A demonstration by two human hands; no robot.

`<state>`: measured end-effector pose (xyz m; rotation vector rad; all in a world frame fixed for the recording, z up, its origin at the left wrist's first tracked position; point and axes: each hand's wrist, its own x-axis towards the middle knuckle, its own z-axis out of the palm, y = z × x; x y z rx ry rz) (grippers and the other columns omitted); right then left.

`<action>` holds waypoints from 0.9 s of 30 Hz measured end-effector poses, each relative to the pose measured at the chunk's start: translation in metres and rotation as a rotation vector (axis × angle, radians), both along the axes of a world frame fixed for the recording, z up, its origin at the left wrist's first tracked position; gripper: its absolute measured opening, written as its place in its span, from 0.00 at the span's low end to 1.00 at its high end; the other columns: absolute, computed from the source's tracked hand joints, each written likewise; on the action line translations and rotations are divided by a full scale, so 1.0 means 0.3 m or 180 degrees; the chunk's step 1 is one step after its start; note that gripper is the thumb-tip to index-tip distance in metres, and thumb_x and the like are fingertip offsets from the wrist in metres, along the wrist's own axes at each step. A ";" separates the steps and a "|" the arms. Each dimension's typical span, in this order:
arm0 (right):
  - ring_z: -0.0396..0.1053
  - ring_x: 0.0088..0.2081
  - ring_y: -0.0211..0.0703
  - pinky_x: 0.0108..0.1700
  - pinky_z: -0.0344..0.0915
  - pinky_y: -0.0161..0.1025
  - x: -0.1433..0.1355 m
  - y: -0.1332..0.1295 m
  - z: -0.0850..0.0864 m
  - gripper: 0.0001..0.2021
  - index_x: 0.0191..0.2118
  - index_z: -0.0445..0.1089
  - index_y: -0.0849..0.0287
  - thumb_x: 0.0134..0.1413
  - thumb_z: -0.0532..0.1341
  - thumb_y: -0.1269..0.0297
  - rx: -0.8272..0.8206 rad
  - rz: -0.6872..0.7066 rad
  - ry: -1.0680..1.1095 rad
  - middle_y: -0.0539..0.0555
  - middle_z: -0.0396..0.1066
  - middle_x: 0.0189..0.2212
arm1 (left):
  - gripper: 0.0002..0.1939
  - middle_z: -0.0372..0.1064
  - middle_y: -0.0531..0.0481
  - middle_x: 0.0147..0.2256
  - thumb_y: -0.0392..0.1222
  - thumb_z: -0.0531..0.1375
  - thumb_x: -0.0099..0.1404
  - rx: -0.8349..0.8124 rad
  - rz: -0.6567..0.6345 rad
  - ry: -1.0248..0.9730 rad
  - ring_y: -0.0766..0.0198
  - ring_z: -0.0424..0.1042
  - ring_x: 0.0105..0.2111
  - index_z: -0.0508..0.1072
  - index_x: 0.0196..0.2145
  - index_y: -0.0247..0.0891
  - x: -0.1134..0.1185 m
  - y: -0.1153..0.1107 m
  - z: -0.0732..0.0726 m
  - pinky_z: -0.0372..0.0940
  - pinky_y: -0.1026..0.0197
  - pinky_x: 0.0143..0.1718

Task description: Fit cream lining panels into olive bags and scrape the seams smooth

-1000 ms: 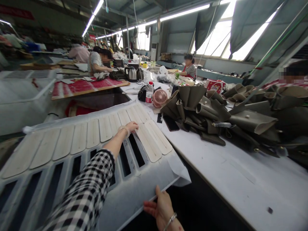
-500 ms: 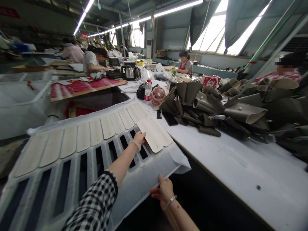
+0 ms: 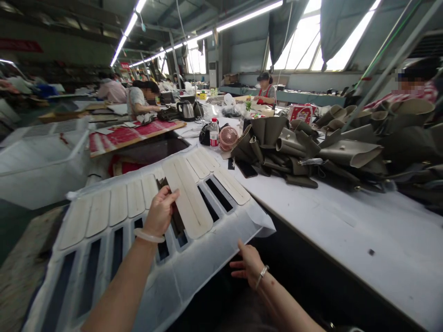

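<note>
Your left hand (image 3: 161, 212) is closing thumb and fingers on the near-left edge of a white panel (image 3: 189, 199). The panel is slanting over the middle of the slotted tray (image 3: 197, 274), hiding parts of some slots; whether its lower end is touching, I cannot tell. A dark brown piece (image 3: 177, 222) is showing just behind it, beside your fingers. Your right hand (image 3: 249, 263) is holding nothing that shows: its fingers are spreading loosely, with the thumb lying at the tray's near edge, though contact there is unclear. Other panels (image 3: 118, 205) are lying side by side along the tray's far half, and one more is resting towards its right end. On the bench (image 3: 332, 240) beyond, a bottle (image 3: 214, 133), a fan (image 3: 229, 137) and a phone (image 3: 246, 169) are sitting near heaped brown bags (image 3: 304, 143).
</note>
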<state>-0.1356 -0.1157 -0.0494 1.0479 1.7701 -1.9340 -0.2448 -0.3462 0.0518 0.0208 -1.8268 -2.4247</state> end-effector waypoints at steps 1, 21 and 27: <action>0.75 0.34 0.51 0.31 0.74 0.51 0.021 0.022 0.050 0.20 0.52 0.59 0.63 0.62 0.52 0.53 0.0159 0.0012 0.0191 0.68 0.66 0.51 | 0.14 0.75 0.52 0.32 0.45 0.66 0.57 -0.0067 -0.0036 0.0025 0.62 0.74 0.33 0.71 0.40 0.38 0.050 0.017 0.019 0.70 0.63 0.34; 0.59 0.58 0.52 0.57 0.63 0.48 0.823 0.678 0.681 0.45 0.67 0.44 0.47 0.45 0.67 0.63 0.3850 0.0534 0.2448 0.54 0.56 0.60 | 0.45 0.60 0.47 0.58 0.48 0.72 0.50 -0.2135 -0.0898 0.2114 0.70 0.63 0.28 0.56 0.62 0.51 0.617 0.717 0.259 0.65 0.63 0.30; 0.58 0.59 0.53 0.56 0.65 0.48 1.001 0.789 0.556 0.43 0.67 0.44 0.50 0.48 0.66 0.64 0.4074 0.0413 0.2504 0.57 0.56 0.60 | 0.19 0.72 0.58 0.34 0.42 0.65 0.60 -0.1883 -0.2922 0.1439 0.69 0.67 0.27 0.67 0.48 0.46 0.692 0.888 0.203 0.64 0.66 0.29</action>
